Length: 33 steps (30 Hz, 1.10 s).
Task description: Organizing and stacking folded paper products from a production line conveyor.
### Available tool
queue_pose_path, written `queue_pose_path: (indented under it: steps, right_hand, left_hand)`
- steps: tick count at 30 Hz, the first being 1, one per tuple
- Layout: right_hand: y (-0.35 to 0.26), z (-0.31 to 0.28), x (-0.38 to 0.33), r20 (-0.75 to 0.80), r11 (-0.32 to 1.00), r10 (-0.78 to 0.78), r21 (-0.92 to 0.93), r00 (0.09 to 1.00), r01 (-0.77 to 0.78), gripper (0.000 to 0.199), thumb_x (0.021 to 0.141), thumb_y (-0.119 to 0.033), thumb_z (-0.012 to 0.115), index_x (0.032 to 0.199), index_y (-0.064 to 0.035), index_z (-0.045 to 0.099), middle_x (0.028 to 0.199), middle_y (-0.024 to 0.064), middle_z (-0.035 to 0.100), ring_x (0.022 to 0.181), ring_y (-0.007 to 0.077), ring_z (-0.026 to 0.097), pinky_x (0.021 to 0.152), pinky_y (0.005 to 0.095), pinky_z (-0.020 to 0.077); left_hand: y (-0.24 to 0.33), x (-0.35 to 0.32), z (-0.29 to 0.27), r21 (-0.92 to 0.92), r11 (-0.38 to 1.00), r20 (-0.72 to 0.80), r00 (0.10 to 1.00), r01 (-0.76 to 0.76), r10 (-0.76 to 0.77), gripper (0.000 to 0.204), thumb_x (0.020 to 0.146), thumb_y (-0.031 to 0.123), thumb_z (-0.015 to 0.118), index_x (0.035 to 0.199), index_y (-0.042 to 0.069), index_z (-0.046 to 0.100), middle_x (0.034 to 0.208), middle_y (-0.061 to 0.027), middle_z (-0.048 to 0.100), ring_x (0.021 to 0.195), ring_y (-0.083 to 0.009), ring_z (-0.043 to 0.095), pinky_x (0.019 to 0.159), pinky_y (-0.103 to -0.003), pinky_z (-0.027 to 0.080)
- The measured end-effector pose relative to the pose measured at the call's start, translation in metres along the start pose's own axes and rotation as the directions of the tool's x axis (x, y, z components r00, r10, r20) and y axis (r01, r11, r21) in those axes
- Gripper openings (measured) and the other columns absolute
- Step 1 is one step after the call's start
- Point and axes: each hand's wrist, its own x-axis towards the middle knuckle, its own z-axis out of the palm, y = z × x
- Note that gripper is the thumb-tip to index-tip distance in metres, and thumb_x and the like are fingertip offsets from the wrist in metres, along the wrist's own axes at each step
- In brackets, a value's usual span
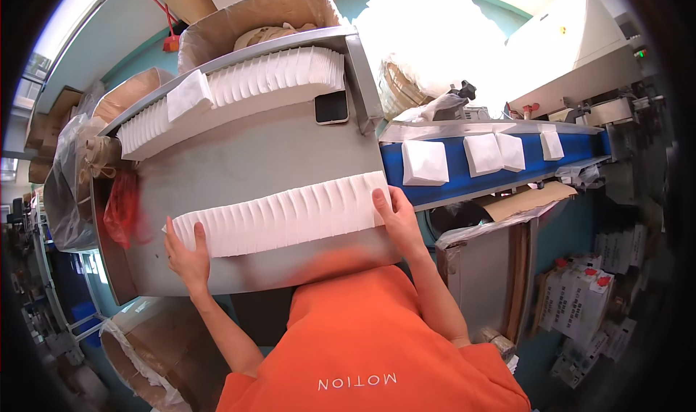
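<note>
A long row of folded white paper napkins (283, 215) stands on edge across the near part of the grey metal table (254, 151). My left hand (190, 258) grips its left end, with the thumb on the near face and the fingers around the end. At the right end my right hand (397, 218) holds the row the same way, thumb on top. Along the table's back edge runs a second row of white napkins (275, 77), with a loose napkin stack (190, 97) lying over it.
A black phone (331, 109) lies beside the back row. On the right, a blue conveyor belt (453, 179) carries several napkin stacks (425, 163). Behind the table stands a lined carton (254, 13). A red plastic bag (125, 207) hangs at the left, above another carton (170, 347).
</note>
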Motion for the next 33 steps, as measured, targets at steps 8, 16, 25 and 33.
queue_pose_path:
  steps: [8, 16, 25, 33]
  right_hand:
    - [0.017, -0.005, -0.003, 0.252, 0.768, 0.356, 0.469, 0.900, -0.436, 0.034, 0.094, -0.020, 0.058, 0.121, -0.0005, 0.054, 0.113, 0.0054, 0.062, 0.098, 0.0162, 0.063, 0.086, 0.0327, 0.0496]
    - [0.004, -0.004, 0.007, 0.038, 1.000, 0.013, 0.022, 0.999, -0.013, 0.053, 0.097, -0.048, 0.055, 0.115, 0.0020, 0.055, 0.107, 0.0114, 0.062, 0.094, 0.0202, 0.060, 0.083, 0.0318, 0.0483]
    - [0.026, -0.018, -0.001, 0.274, 0.818, 0.303, 0.417, 0.913, -0.397, 0.036, 0.095, -0.020, 0.059, 0.125, -0.0007, 0.054, 0.115, 0.0060, 0.062, 0.101, 0.0171, 0.062, 0.086, 0.0313, 0.0499]
    - [-0.007, 0.007, 0.001, 0.039, 0.996, -0.065, -0.057, 0.997, 0.068, 0.054, 0.095, -0.048, 0.059, 0.115, 0.0025, 0.056, 0.105, 0.0083, 0.062, 0.099, 0.0178, 0.059, 0.085, 0.0296, 0.0466]
  left_hand:
    - [-0.002, -0.002, 0.003, -0.002, 0.999, -0.007, 0.999, 0.052, -0.052, 0.073, 0.091, 0.058, 0.055, 0.147, 0.015, 0.034, 0.141, -0.0209, 0.045, 0.131, -0.0398, 0.042, 0.106, -0.053, 0.032]
    - [0.015, -0.004, 0.006, -0.009, 1.000, 0.018, 1.000, 0.004, -0.003, 0.074, 0.090, 0.058, 0.056, 0.147, 0.016, 0.034, 0.141, -0.0197, 0.045, 0.130, -0.0391, 0.043, 0.105, -0.053, 0.032]
    - [0.017, -0.005, 0.006, -0.036, 0.999, 0.017, 0.999, 0.028, -0.027, 0.073, 0.090, 0.056, 0.057, 0.147, 0.016, 0.035, 0.141, -0.0205, 0.044, 0.131, -0.0384, 0.041, 0.106, -0.052, 0.030]
    - [0.031, -0.007, 0.005, -0.058, 0.998, 0.058, 0.998, 0.006, -0.003, 0.073, 0.090, 0.054, 0.058, 0.148, 0.016, 0.034, 0.141, -0.0202, 0.044, 0.131, -0.0386, 0.041, 0.106, -0.055, 0.028]
